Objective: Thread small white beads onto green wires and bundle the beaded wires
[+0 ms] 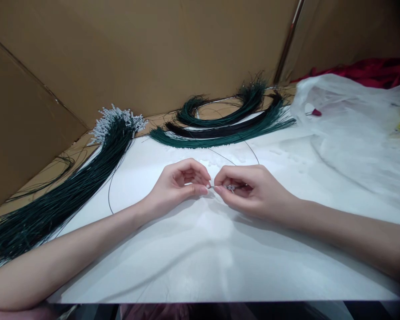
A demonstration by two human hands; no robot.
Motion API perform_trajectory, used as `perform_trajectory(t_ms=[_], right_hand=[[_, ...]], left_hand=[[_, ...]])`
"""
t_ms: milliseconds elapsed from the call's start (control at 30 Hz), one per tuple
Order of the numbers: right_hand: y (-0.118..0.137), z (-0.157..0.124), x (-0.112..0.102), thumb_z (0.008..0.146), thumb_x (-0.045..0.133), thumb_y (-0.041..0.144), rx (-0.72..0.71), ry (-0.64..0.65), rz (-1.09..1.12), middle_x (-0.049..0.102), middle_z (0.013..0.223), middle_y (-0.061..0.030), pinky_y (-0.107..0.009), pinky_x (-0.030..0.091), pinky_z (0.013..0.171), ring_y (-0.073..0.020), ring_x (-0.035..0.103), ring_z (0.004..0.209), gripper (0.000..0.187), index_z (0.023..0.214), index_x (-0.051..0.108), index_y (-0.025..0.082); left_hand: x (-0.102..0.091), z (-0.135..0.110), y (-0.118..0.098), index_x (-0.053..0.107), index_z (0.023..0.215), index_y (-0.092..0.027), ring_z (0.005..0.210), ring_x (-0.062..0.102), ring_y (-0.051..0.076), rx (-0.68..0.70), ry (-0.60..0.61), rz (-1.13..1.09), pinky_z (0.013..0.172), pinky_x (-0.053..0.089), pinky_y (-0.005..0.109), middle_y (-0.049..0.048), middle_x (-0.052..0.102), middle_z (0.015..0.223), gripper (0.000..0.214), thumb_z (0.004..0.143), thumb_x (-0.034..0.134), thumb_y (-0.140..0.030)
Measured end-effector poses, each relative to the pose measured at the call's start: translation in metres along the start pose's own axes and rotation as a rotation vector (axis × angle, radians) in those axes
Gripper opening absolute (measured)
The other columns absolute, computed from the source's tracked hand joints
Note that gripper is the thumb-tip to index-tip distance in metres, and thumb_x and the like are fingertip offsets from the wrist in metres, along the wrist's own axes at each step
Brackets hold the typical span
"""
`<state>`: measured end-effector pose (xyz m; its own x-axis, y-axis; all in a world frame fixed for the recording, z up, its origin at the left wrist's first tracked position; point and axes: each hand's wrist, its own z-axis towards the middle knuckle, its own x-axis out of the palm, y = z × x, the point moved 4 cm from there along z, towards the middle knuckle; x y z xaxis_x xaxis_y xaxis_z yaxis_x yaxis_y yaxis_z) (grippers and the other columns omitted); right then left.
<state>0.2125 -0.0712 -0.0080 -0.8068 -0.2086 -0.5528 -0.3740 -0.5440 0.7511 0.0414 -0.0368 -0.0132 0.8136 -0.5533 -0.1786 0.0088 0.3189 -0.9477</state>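
Observation:
My left hand (183,183) and my right hand (243,189) meet at the middle of a white sheet (203,249), fingertips nearly touching. Both are closed in a pinch. Between them runs a thin dark wire (233,161) that arcs away behind my right hand. My right fingers also hold a few tiny clear beads (230,188) on that wire. What my left fingertips pinch looks like the wire's end; it is too small to be sure.
A long bundle of dark green wires with white beaded tips (115,122) lies at the left. Curved bundles of green and black wires (226,129) lie at the back. A white plastic bag (353,129) sits at the right, red cloth (370,71) behind it. Cardboard walls (136,58) enclose the area.

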Motion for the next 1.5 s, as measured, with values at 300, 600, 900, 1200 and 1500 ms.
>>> perform_trajectory(t_ms=[300,600,900,1200,1500], right_hand=[[0.0022,-0.0018,-0.0006,0.083,0.057,0.010,-0.028,-0.003,0.005,0.047,0.060,0.0057,-0.020,0.028,0.049,-0.0058,0.036,0.053,0.009,0.077,0.061,0.016],[0.0021,-0.0009,-0.0015,0.082,0.058,0.008,-0.030,-0.006,-0.005,0.047,0.060,0.0062,-0.020,0.028,0.049,-0.0052,0.036,0.053,0.010,0.077,0.061,0.016],[0.0015,-0.0007,-0.0004,0.081,0.058,0.007,-0.050,-0.002,0.015,0.048,0.061,0.0065,-0.018,0.028,0.049,-0.0043,0.037,0.054,0.011,0.075,0.059,0.016],[0.0019,-0.0011,0.0002,0.080,0.059,0.005,-0.050,0.001,0.009,0.046,0.059,0.0073,-0.018,0.027,0.048,-0.0037,0.034,0.052,0.011,0.075,0.059,0.015],[0.0005,-0.0001,-0.0001,0.079,0.058,0.005,-0.049,0.001,0.018,0.046,0.059,0.0074,-0.018,0.027,0.047,-0.0037,0.033,0.051,0.011,0.075,0.060,0.016]], left_hand=[[0.0030,-0.0004,-0.0005,0.069,0.089,-0.017,0.079,0.066,0.011,0.005,0.043,-0.009,0.075,0.054,0.021,0.0013,0.070,0.085,0.019,0.076,0.078,-0.007],[0.0015,-0.0003,-0.0004,0.069,0.090,-0.017,0.079,0.066,0.011,0.014,0.025,0.003,0.076,0.055,0.022,0.0009,0.069,0.085,0.022,0.074,0.079,-0.007],[0.0026,-0.0008,-0.0005,0.068,0.092,-0.018,0.080,0.065,0.011,0.017,0.040,0.000,0.078,0.055,0.021,-0.0001,0.068,0.086,0.024,0.075,0.078,-0.004],[0.0023,-0.0005,-0.0020,0.068,0.092,-0.018,0.080,0.066,0.011,0.034,0.027,0.009,0.079,0.055,0.022,-0.0004,0.069,0.086,0.026,0.073,0.078,-0.002],[0.0027,-0.0005,-0.0010,0.068,0.093,-0.018,0.081,0.066,0.011,0.034,0.028,0.002,0.079,0.055,0.021,-0.0004,0.069,0.086,0.026,0.074,0.077,-0.002]])
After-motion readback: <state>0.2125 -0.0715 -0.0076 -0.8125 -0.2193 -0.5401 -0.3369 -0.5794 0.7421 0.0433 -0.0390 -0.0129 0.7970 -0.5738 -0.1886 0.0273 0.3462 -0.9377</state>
